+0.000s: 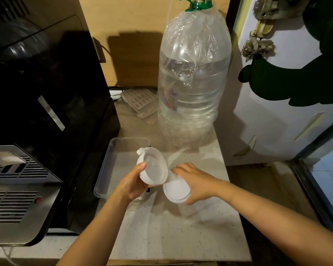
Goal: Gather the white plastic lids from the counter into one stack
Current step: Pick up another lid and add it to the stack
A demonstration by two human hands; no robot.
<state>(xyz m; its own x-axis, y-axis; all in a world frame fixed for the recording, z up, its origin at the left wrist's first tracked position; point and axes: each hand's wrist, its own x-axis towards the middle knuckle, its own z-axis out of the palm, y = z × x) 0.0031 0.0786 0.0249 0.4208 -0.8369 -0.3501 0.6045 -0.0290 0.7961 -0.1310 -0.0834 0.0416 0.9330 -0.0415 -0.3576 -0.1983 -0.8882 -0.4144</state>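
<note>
My left hand (132, 184) grips a stack of round white plastic lids (154, 167), tilted so the hollow side faces me, above the counter (173, 231). My right hand (195, 182) holds another round white lid (177, 191) by its rim, just right of and below the stack. The two nearly touch at their edges. I cannot tell how many lids the stack holds.
A clear rectangular plastic tray (112, 162) lies on the counter left of the hands. A big water bottle (192, 83) in a plastic bag stands behind. A black appliance (46, 93) walls the left side, a white door (277, 112) the right.
</note>
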